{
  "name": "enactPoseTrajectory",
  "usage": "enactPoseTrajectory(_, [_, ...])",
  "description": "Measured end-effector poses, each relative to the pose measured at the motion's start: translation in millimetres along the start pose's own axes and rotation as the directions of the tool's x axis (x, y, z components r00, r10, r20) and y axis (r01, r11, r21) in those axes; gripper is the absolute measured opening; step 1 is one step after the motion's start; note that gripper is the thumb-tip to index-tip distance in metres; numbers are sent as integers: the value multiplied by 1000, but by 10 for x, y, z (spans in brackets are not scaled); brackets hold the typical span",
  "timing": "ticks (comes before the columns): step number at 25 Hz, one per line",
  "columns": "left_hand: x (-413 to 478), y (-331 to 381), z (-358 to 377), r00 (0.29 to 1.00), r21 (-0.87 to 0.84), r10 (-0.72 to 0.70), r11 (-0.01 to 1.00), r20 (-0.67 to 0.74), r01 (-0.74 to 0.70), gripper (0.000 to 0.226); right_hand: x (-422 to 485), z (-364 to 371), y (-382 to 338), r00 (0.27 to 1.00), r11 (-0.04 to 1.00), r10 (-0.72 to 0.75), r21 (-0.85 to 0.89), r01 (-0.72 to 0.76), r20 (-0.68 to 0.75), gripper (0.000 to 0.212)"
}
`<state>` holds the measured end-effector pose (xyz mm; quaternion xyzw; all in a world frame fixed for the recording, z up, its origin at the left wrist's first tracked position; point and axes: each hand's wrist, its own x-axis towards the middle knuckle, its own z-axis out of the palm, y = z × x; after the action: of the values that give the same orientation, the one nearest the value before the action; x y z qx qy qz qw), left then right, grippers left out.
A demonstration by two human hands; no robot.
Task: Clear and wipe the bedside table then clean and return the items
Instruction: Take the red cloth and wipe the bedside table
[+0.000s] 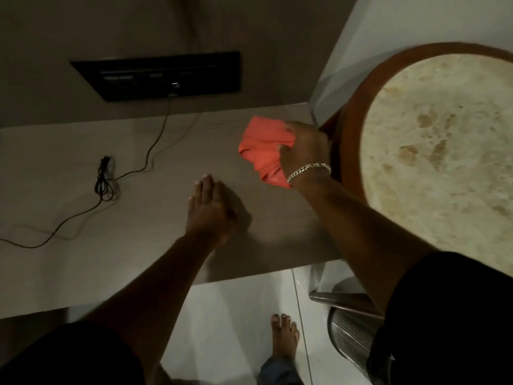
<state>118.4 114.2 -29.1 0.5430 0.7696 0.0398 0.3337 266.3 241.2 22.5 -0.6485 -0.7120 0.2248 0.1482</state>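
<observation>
1. Right hand (304, 151): fingers curled tight around the orange cloth (263, 154), bunched up in the grip, loose folds spilling out to the left and below the wrist.
2. That cloth sits at the far right part of the surface (83, 218), close to the corner by the round table; I cannot tell if it presses on the wood or hangs just above.
3. A silver chain bracelet (308, 169) rides on the right wrist.
4. Left hand (213, 209): fingers straight and together, holding nothing, palm down on the surface, near the middle and well left of the cloth.
5. Out to the left, a black cable (104, 176) lies in a small bundled coil, one strand running far up to the dark socket panel (155, 76) on the wall, another trailing off to the left edge.
6. On the right stands a round table (433, 151) with a mottled pale top and a brown rim, just beside the right forearm.
7. Near side: a bare foot (284, 337) on the pale tiled floor (236, 315), dark sleeves at both lower corners.
</observation>
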Motion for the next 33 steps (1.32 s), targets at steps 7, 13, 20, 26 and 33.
enactPoseTrajectory(7, [578, -354, 123, 942, 377, 240, 915, -233, -140, 84, 140, 823, 309, 968, 956, 119, -289, -52, 221, 66])
enactPoseTrajectory(13, [797, -321, 42, 942, 398, 215, 912, -257, -99, 86, 834, 853, 337, 983, 935, 160, -333, -123, 85, 67])
enactPoseTrajectory(20, [827, -332, -4, 946, 395, 217, 912, -242, -108, 86, -450, 950, 546, 998, 937, 38, -346, -50, -40, 65])
enactPoseTrajectory(26, [863, -378, 9, 931, 382, 245, 915, -270, -130, 84, -1641, 1038, 670, 999, 916, 0, -399, 22, 53, 67])
enactPoseTrajectory(33, [864, -786, -121, 900, 356, 286, 920, -330, -162, 82, -979, 1196, 333, 985, 887, -170, -429, 171, 42, 67])
